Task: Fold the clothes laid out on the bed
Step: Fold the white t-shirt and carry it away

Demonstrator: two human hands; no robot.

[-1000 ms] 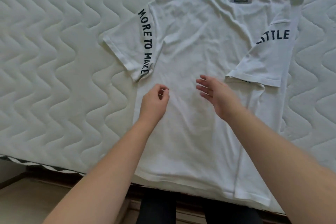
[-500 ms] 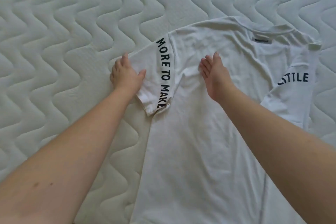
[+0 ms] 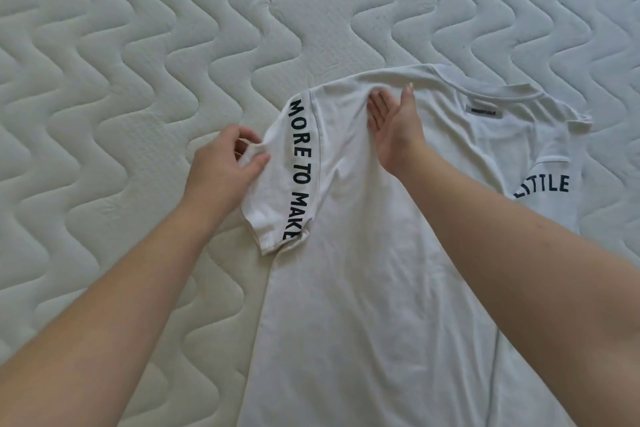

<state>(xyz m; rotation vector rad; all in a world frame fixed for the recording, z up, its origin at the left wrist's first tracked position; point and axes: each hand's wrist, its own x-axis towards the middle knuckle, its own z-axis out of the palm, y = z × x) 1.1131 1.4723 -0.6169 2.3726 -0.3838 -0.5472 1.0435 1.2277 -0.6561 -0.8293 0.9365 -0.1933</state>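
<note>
A white T-shirt (image 3: 374,288) lies spread on the quilted mattress (image 3: 121,80) of the bed, collar at the far side, hem running off the near edge of the view. Its left sleeve (image 3: 280,180) carries the black lettering "MORE TO MAKE", and the right sleeve (image 3: 550,191), folded in over the body, shows "LITTLE". A small dark label (image 3: 483,112) sits just below the collar.

Half a second ago the left hand (image 3: 221,170) lay flat with straight fingers on the outer edge of the left sleeve. Now its grip is clamped on that edge: thumb and fingers pinch the hem, and the cloth is bunched and lifted a little off the mattress.

The right hand (image 3: 394,128) was pressing palm-down on the shirt near the left shoulder. It has since moved farther up toward the shoulder seam and turned on edge, fingers straight and together, thumb pointing toward the collar. Its grip is apart, holding nothing; the edge of the hand rests against the fabric, and the cloth is drawn into a ridge running from its fingertips toward the shoulder.

The view has also shifted, so that the shirt sits lower and more to the right in it than before.
</note>
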